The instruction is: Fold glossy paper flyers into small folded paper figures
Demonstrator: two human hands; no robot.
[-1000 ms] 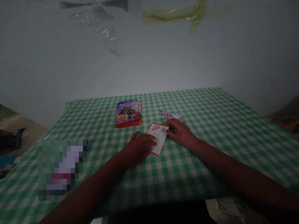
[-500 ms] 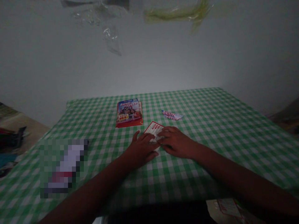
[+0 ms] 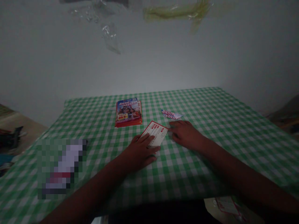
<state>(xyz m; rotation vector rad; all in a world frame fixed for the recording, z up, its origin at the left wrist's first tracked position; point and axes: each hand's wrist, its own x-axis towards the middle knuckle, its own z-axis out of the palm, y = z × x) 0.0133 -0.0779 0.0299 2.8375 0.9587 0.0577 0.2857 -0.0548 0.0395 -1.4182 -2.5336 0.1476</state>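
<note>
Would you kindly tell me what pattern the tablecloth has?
The tablecloth is green-and-white gingham, clearest in the head view.

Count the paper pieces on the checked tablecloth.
3, counting the stack as one: a white, red-edged card under the left hand's fingers, a booklet stack beyond it, and a torn printed scrap to the right. A blurred patch may hide more.

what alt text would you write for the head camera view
Two bare hands on a green gingham tablecloth: the left hand rests on a red-bordered white card, and the right hand lies just beside it. Farther across the cloth lie a colourful booklet and a small paper scrap.
</note>
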